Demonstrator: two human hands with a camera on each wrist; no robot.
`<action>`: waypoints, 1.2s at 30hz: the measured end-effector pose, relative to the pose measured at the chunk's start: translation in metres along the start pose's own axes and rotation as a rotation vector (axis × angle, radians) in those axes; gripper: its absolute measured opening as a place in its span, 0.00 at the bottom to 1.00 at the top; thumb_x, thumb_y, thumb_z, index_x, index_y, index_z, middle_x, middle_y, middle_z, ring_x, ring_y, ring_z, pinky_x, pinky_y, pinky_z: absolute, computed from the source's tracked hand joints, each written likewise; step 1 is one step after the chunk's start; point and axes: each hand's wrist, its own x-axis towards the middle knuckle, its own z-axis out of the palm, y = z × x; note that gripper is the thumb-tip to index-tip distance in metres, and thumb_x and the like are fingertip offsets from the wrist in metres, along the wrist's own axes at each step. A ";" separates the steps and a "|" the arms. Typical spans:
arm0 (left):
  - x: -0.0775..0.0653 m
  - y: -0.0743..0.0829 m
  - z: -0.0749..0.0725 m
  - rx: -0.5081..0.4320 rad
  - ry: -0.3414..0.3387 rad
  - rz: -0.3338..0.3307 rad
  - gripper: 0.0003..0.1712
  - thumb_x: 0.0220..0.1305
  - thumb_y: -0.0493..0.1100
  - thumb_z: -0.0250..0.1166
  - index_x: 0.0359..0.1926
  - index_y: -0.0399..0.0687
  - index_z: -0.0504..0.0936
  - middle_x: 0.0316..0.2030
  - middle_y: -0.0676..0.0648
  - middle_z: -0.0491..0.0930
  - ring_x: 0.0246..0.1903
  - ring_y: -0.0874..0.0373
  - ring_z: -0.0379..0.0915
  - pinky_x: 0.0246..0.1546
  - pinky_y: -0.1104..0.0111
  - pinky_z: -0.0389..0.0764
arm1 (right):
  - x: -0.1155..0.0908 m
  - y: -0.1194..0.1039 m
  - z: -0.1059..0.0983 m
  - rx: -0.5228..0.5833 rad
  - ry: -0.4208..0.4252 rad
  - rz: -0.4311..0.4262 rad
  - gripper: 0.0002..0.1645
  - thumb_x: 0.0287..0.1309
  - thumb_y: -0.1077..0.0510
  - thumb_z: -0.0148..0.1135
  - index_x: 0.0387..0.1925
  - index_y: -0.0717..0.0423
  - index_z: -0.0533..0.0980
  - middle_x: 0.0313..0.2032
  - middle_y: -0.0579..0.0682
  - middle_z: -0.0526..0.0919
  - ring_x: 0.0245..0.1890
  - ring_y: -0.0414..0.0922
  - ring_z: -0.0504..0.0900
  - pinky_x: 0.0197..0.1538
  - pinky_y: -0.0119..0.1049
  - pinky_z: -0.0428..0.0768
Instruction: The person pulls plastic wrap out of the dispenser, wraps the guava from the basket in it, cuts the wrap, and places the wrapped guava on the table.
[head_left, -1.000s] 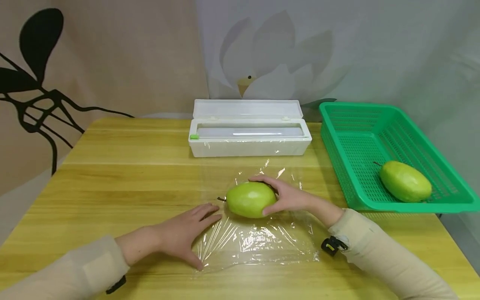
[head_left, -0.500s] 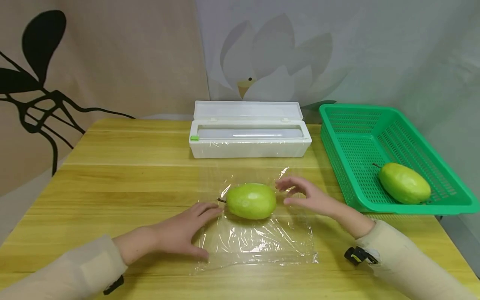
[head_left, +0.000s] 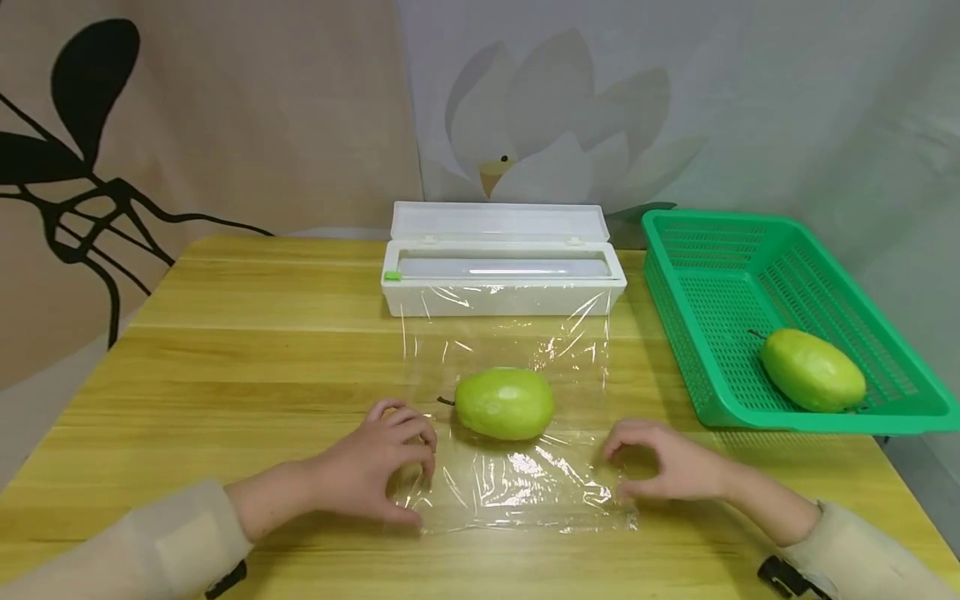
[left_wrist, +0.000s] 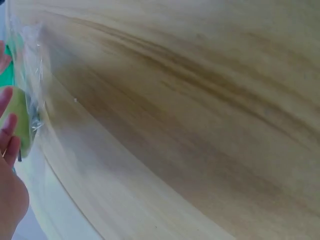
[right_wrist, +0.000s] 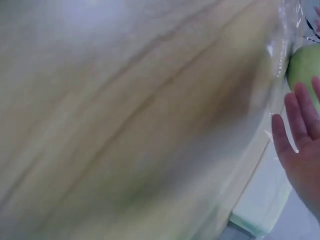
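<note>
A green oval fruit [head_left: 505, 404] with a thin dark stem lies on its side on a sheet of clear cling film [head_left: 517, 492]. The film runs forward from a white cling film dispenser [head_left: 504, 292] whose lid stands raised. At the sheet's left edge is my left hand [head_left: 371, 467], fingers bent and thumb apart, with no firm hold showing. My right hand [head_left: 667, 467] is by the film's right edge, its fingers and thumb spread in a loose curve. Whether fingertips touch the film is hard to tell. In the right wrist view, the right fingers [right_wrist: 301, 117] look extended.
A green plastic basket [head_left: 686, 342] stands at the right of the wooden table [head_left: 247, 358], with a second green fruit [head_left: 812, 369] inside. A small green slider [head_left: 392, 276] sits at the dispenser's left end. Behind the table hangs a printed curtain [head_left: 300, 108].
My right hand let go of the fruit and moved right, then toward me to the film's right edge. My left hand's fingers have bent more. The film near the dispenser shows more creases.
</note>
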 end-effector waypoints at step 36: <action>0.004 0.004 -0.035 -0.302 -0.307 -0.132 0.08 0.54 0.39 0.64 0.22 0.58 0.77 0.24 0.66 0.78 0.28 0.77 0.70 0.37 0.77 0.78 | -0.005 -0.019 -0.025 -0.050 -0.109 0.046 0.06 0.52 0.59 0.66 0.26 0.44 0.78 0.28 0.32 0.81 0.32 0.27 0.77 0.39 0.32 0.80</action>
